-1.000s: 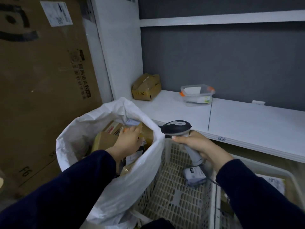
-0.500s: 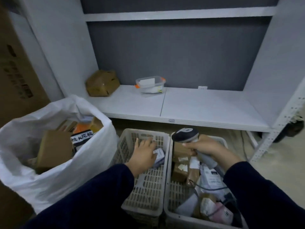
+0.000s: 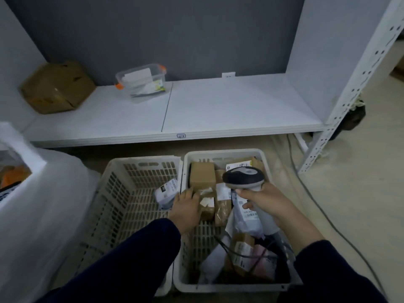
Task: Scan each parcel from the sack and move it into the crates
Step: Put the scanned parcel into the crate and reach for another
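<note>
Crates sit side by side in the lower middle of the frame. The left crate (image 3: 140, 165) holds one pale poly mailer (image 3: 167, 193) leaning at its right wall, and the right crate (image 3: 223, 152) holds a heap of brown boxes and bagged parcels. The left hand (image 3: 188, 207) reaches across the shared wall, fingers laid over a small brown parcel (image 3: 206, 204) with white labels in the right crate. Whether it grips the parcel or merely rests on it I cannot tell. The right hand (image 3: 267, 202) is wrapped round the handle of a barcode scanner (image 3: 243, 177), held above the right crate. A white sack (image 3: 43, 204) fills the left edge. On the shelf (image 3: 218, 106) in the upper half sit a cardboard box (image 3: 56, 87) and a clear tub (image 3: 142, 82).
</note>
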